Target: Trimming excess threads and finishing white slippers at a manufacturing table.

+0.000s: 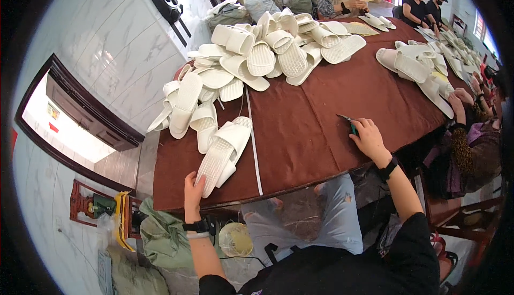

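**Left hand at the slipper's heel, scissors resting in the right**

We sit at a long table covered in brown cloth, and our left hand meets the near end of a white slipper at the table's front edge. The fingers curl up against the sole's end, thumb to one side, closing lightly on it rather than lying flat; we judge the grip to be only just forming. The slipper lies sole-up, its ribbed tread showing, stacked on a second one beneath. Its long axis runs away from us and slightly to the right, so the hand holds the nearest end and the rest of the slipper stretches up and away from the fingers toward the big heap of white slippers farther along the table.

Our right hand rests well apart on the cloth, on the right side, fingers folded around small scissors with green handles, the blade tips pointing up and left, toward the middle of the table. The left hand is plainly the nearer one to the slipper; the right would have to cross bare cloth to reach it.

A thin white strip lies just right of the slipper, running nearly parallel to it. Other people work along the far and right edges with their own slippers.
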### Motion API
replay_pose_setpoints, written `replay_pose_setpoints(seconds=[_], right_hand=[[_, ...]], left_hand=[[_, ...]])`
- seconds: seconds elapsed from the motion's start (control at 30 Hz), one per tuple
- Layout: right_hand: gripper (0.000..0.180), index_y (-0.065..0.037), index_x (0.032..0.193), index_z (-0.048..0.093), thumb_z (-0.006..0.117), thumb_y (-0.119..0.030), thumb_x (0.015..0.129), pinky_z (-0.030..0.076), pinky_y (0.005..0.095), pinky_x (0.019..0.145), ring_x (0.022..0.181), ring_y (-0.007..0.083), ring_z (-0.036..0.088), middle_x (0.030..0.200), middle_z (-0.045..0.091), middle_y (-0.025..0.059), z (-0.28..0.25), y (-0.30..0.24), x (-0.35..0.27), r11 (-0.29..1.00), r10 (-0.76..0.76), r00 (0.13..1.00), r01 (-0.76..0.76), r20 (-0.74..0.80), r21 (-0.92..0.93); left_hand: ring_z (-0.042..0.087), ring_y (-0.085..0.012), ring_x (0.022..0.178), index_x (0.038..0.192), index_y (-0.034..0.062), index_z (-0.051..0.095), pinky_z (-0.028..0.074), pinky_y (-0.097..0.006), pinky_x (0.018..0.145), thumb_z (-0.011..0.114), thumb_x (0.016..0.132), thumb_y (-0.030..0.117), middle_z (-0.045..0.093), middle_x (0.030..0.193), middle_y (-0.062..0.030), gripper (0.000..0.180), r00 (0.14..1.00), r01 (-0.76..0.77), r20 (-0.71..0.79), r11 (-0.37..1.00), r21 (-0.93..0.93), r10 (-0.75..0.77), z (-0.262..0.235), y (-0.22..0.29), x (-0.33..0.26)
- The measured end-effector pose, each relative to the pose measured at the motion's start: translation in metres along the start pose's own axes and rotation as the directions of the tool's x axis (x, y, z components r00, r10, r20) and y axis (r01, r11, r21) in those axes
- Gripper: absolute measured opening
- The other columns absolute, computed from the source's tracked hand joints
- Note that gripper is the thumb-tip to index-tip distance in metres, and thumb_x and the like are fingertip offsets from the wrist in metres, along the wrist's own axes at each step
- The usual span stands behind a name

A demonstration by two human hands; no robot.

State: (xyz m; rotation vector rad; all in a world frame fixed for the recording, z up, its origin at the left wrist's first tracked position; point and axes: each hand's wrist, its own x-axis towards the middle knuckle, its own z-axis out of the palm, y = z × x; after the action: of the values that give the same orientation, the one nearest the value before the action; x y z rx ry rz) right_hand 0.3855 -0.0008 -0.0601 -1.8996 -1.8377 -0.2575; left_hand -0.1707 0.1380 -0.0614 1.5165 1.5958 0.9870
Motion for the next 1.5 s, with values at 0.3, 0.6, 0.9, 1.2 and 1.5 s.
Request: replay_pose_setpoints(seconds=[0.3, 0.6, 0.9, 1.2, 1.5], right_hand=[[0.048, -0.006, 0.121, 0.050, 0.062, -0.015, 0.076, 0.047, 0.0443, 0.082, 0.098, 0.0361, 0.056, 0.101, 0.059, 0.0156, -0.002, 0.014, -0.005, 0.986, 0.162, 0.985, -0.159, 0.062, -0.047], [0.049, -0.004, 0.126, 0.043, 0.065, -0.011, 0.082, 0.050, 0.0343, 0.074, 0.087, 0.0217, 0.062, 0.102, 0.061, 0.0160, -0.013, -0.035, -0.030, 0.532, 0.203, 0.932, -0.362, 0.300, 0.765], [0.050, -0.006, 0.134, 0.036, 0.058, -0.006, 0.089, 0.051, 0.0275, 0.066, 0.083, 0.0168, 0.062, 0.103, 0.056, 0.0096, -0.055, -0.082, -0.078, 0.065, 0.132, 0.891, -0.445, 0.434, 0.893], [0.060, -0.004, 0.132, 0.047, 0.074, -0.016, 0.080, 0.046, 0.0212, 0.058, 0.069, 0.0089, 0.056, 0.086, 0.057, 0.0015, -0.058, -0.102, -0.094, -0.210, 0.081, 0.914, -0.375, 0.399, 0.903], [0.049, -0.007, 0.127, 0.053, 0.073, -0.009, 0.082, 0.050, 0.0240, 0.071, 0.080, 0.0063, 0.056, 0.101, 0.059, 0.0012, -0.077, -0.135, 0.014, -0.068, 0.253, 0.966, -0.043, 0.059, 0.997]], left_hand=[[0.048, -0.0414, 0.118, 0.135, -0.0009, 0.040, 0.040, -0.051, 0.096, 0.081, 0.059, 0.046, 0.049, 0.128, -0.0253, 0.098, 0.913, -0.393, 0.325, 0.744, 0.540, 0.246, 0.046, 0.066, 0.015], [0.055, -0.0419, 0.105, 0.120, 0.0005, 0.049, 0.048, -0.052, 0.080, 0.075, 0.062, 0.038, 0.053, 0.116, -0.0306, 0.074, 0.876, -0.454, 0.321, 0.387, 0.803, 0.360, 0.083, 0.079, 0.024], [0.066, -0.0191, 0.086, 0.119, -0.0084, 0.055, 0.053, -0.031, 0.075, 0.064, 0.078, 0.009, 0.068, 0.097, -0.0138, 0.045, 0.919, -0.377, 0.108, 0.925, -0.051, 0.380, 0.042, 0.096, 0.030], [0.059, -0.0254, 0.108, 0.132, -0.0058, 0.037, 0.050, -0.037, 0.092, 0.055, 0.087, 0.021, 0.055, 0.124, -0.0169, 0.056, 0.868, 0.010, 0.345, 0.683, -0.730, 0.356, 0.096, 0.115, -0.095], [0.061, -0.0254, 0.104, 0.130, -0.0065, 0.040, 0.051, -0.038, 0.091, 0.067, 0.084, 0.046, 0.058, 0.122, -0.0168, 0.075, 0.767, 0.195, 0.477, 0.553, -0.810, 0.428, 0.126, 0.086, -0.145]])
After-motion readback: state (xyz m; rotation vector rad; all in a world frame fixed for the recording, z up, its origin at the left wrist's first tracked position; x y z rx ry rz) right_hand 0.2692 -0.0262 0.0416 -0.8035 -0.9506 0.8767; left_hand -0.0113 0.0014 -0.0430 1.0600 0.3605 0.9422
